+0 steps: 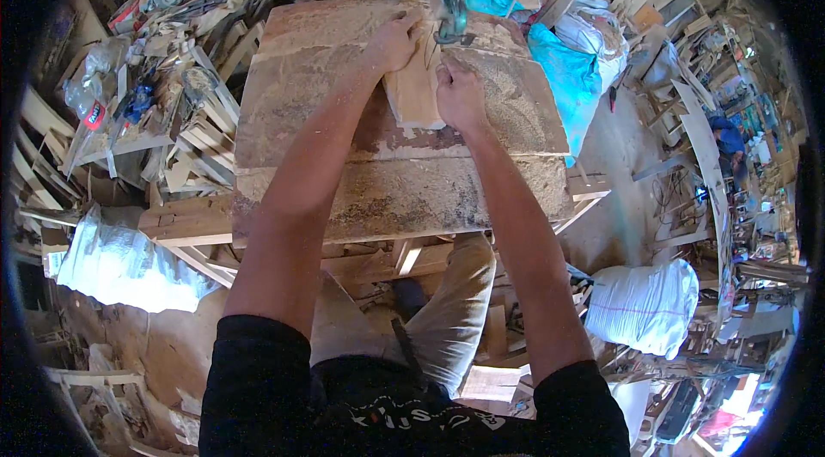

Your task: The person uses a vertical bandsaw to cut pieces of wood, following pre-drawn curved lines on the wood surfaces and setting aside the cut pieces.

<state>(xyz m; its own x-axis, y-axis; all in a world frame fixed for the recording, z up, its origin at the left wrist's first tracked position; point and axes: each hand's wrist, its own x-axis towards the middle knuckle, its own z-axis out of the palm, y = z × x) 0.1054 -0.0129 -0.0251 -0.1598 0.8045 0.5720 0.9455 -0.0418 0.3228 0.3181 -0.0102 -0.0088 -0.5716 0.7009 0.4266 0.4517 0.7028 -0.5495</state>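
A pale wooden board (414, 98) lies lengthwise on a worn worktable (318, 100) coated in sawdust. My left hand (394, 43) grips the board's left edge toward its far end, fingers closed. On the opposite edge, nearer to me, my right hand (461, 96) presses with its fingers curled against the wood. Just beyond my right hand, a dark metal machine part (450, 15) with a greenish lower end hangs down close to the board's far end. The fingertips of both hands are partly hidden, and whether the metal part touches the board I cannot tell.
Offcuts (215, 19) and a plastic bottle (91, 109) crowd a bench at the left. A turquoise bag (567, 83) leans by the table's right edge. White sacks (643, 307) stand lower right and lower left. Another person (729, 141) is far right.
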